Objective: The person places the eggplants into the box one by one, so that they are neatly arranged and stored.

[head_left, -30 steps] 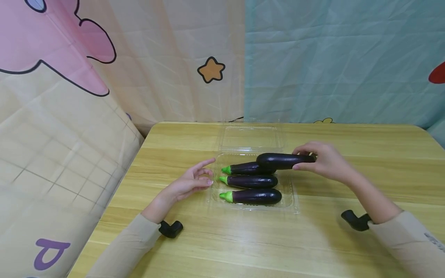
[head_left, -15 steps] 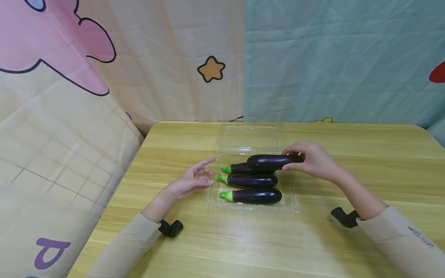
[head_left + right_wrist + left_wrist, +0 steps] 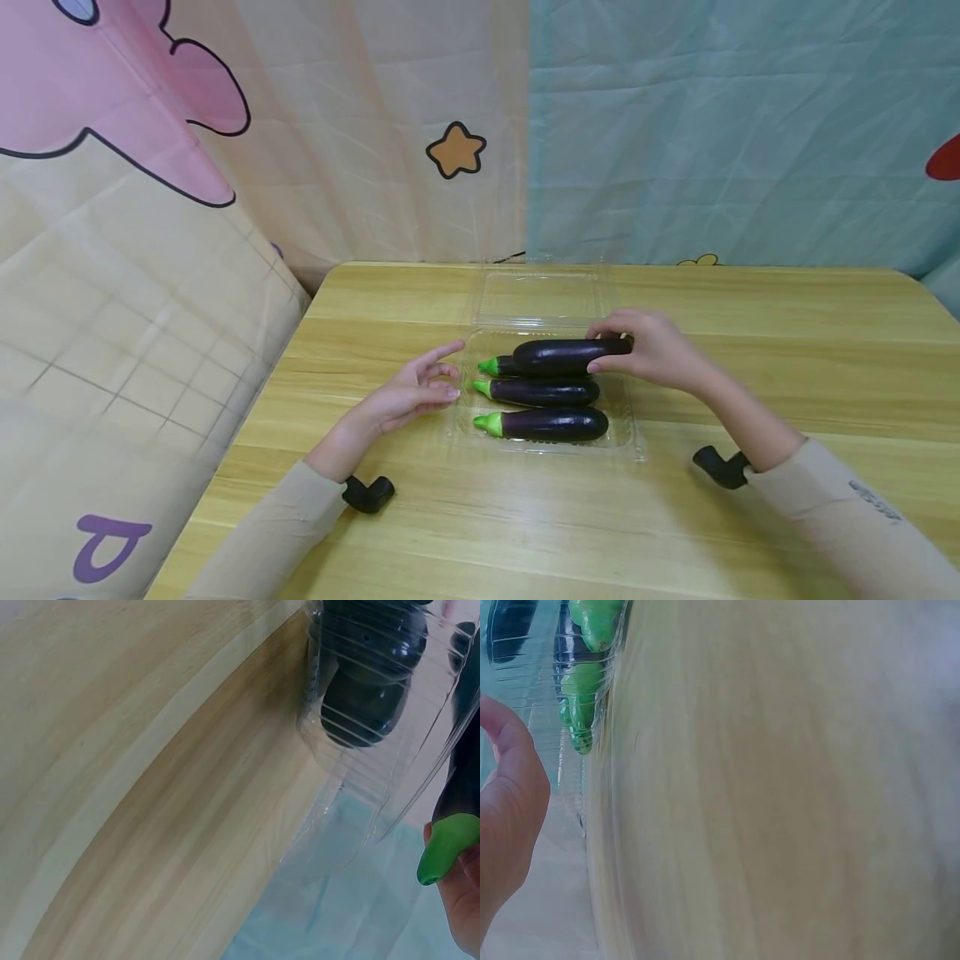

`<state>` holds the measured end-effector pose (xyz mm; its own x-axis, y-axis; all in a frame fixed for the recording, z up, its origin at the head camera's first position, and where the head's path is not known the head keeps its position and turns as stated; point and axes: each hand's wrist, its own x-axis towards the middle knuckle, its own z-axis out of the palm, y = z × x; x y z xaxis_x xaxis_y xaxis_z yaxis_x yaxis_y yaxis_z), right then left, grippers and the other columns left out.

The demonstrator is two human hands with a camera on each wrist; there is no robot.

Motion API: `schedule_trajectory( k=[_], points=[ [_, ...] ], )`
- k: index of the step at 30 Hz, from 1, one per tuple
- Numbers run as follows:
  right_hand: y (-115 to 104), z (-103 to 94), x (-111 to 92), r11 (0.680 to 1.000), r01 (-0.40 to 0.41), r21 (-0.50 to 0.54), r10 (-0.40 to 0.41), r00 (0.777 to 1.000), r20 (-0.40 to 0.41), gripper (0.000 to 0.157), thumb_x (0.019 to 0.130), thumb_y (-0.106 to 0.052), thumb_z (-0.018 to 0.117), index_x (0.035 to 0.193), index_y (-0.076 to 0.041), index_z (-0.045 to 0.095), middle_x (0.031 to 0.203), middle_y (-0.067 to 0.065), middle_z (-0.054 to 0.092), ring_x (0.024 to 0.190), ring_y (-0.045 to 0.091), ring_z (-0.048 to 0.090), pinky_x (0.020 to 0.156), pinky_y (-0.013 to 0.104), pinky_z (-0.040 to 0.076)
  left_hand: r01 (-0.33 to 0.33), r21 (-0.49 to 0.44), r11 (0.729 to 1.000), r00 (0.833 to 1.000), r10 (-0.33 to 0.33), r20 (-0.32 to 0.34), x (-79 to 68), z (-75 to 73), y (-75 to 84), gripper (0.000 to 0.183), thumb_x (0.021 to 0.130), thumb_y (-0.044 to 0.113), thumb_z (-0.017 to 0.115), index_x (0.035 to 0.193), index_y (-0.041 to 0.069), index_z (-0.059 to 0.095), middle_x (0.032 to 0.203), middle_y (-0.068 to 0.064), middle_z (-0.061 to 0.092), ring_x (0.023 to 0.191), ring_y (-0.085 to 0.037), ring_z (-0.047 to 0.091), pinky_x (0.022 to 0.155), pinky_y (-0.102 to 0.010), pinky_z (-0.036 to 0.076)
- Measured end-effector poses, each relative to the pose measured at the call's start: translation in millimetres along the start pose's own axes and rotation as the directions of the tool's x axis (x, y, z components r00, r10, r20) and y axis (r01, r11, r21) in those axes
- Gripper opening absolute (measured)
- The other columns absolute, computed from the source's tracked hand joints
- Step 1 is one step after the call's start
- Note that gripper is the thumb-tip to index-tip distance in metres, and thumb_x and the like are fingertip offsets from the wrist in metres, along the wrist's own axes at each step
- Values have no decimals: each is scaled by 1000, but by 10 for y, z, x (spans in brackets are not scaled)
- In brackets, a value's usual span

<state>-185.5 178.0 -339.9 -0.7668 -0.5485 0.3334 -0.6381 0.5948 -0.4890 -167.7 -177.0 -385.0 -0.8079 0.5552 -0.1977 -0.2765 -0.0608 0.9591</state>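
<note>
My right hand (image 3: 660, 350) pinches a dark purple eggplant (image 3: 558, 356) near its stem end, holding it level above the back of a clear plastic container (image 3: 619, 412). Its green stem (image 3: 450, 844) pokes out by the fingers in the right wrist view. Inside the container lie a front eggplant (image 3: 555, 423), a middle eggplant (image 3: 543, 390) and a rear eggplant (image 3: 489, 365), green stems to the left; the held one mostly covers the rear one. Beside the container's left wall is my left hand (image 3: 405, 396), index finger extended, other fingers loosely bent, holding nothing.
The container's clear lid (image 3: 540, 298) lies folded back toward the table's far edge. Everything rests on a light wooden table (image 3: 510, 525). A printed curtain (image 3: 375, 142) hangs behind it. Black wrist-worn pieces (image 3: 369, 494) show at both sleeves.
My right hand has moved left with the eggplant and slightly down, so it now overlaps more of the rear eggplant. The left hand has stayed in place.
</note>
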Motion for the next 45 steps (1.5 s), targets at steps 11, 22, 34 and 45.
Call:
schedule_trajectory(
  k=[11,22,34,45],
  points=[
    [-39,133,97,999,32,27,-33,999,19,32,72,-23,80,98,-8,70,90,1,66,74,13,53,61,30,44,-2,8,1000,1000,2,5,6,-18,-20,75,86,-12,53,149,10,19,105,-4,45,78,-7,55,71,-19,50],
    [-108,243,176,998,19,58,-23,998,56,34,70,-24,82,97,-8,69,92,2,66,78,15,57,65,33,47,-1,3,1000,1000,1,2,-1,-4,-4,75,86,-13,52,149,9,19,103,-3,45,77,-8,55,71,-19,50],
    [-114,362,204,999,10,40,-13,997,72,37,70,-26,82,99,-6,70,88,1,66,74,12,55,62,29,46,-9,10,1000,1000,9,5,-4,-17,-19,75,86,-13,53,149,10,19,104,-3,45,78,-7,55,72,-18,50],
    [-112,449,243,999,8,50,-11,998,62,34,69,-28,82,95,-8,71,84,-3,63,71,11,52,62,28,46,-7,2,1000,1000,7,-2,-1,-9,-17,75,85,-13,52,149,10,20,103,-3,46,77,-7,55,71,-18,50]
  ],
)
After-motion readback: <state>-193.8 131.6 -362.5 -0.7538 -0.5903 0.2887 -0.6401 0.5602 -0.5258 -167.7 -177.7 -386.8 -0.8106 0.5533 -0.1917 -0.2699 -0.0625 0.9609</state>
